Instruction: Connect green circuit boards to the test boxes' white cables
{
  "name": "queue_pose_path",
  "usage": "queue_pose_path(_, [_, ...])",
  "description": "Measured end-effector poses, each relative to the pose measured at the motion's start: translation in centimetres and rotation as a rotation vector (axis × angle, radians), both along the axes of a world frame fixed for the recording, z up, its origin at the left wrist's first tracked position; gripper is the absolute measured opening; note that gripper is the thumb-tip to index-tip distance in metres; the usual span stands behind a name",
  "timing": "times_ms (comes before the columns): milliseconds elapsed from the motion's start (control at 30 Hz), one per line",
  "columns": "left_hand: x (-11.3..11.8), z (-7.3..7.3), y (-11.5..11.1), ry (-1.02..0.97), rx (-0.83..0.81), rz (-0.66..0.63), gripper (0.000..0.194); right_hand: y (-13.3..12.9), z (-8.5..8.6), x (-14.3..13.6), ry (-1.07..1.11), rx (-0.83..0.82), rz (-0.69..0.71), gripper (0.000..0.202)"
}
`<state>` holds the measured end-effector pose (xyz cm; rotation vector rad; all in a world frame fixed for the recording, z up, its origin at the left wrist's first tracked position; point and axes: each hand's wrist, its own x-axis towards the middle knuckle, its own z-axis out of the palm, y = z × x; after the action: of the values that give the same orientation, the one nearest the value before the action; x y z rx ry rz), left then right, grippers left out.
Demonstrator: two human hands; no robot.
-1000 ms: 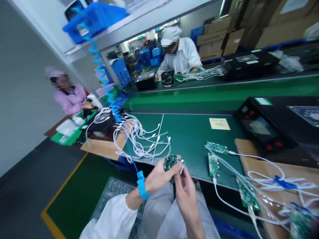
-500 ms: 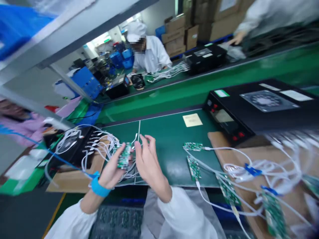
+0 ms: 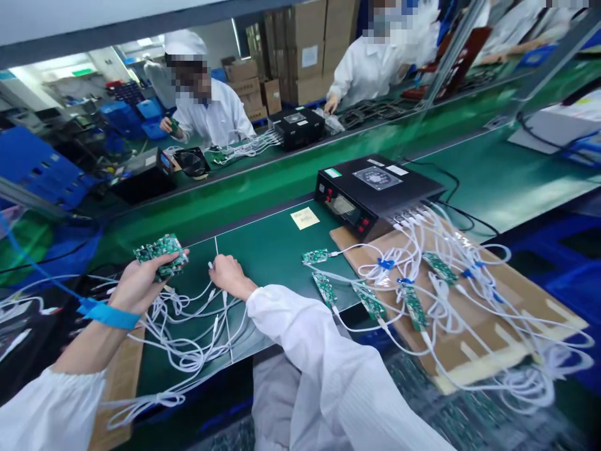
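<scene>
My left hand [image 3: 141, 282], with a blue band round the wrist, grips green circuit boards [image 3: 162, 254] and holds them up over the left part of the bench. They overlap, so I cannot tell how many there are. To the right of them, the fingers of my right hand [image 3: 230, 275] are pinched on a small white cable plug [image 3: 211, 265]. Below both hands lies a tangle of white cables [image 3: 181, 351] with several loose plugs. On the right, several circuit boards [image 3: 323, 288] are connected to white cables.
A black box with a fan [image 3: 370, 188] stands on the bench, its cables running over a cardboard sheet [image 3: 474, 332]. A yellow note [image 3: 305, 218] lies nearby. Another black unit [image 3: 28, 338] sits at the left. Across a green divider [image 3: 263, 181], two people in white work.
The view has swung right. My left hand has lifted the boards away from my right hand, whose fingers have gone from spread to pinched on a cable plug.
</scene>
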<state>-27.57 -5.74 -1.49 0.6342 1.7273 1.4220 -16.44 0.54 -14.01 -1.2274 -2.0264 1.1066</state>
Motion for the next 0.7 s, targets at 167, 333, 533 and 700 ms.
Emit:
queue_pose_path(167, [-0.7,-1.7,1.8,-0.042,0.164,0.156,0.030,-0.6,-0.7,-0.9,0.286,-0.082,0.086,0.028])
queue_pose_path(333, [-1.8,-2.4,2.3,-0.070,0.239,0.156,0.042,-1.0,-1.2,-1.7,0.795,-0.277,0.084,0.023])
queue_pose_path(533, [-1.7,-3.1,1.7,-0.041,0.255,0.118,0.056,-1.7,-1.0,-1.5,0.876,-0.271,0.065,0.036])
queue_pose_path(700, [-1.4,-3.3,1.6,-0.039,0.245,0.100,0.060,-1.7,-0.9,-1.4,0.837,-0.228,0.048,0.041])
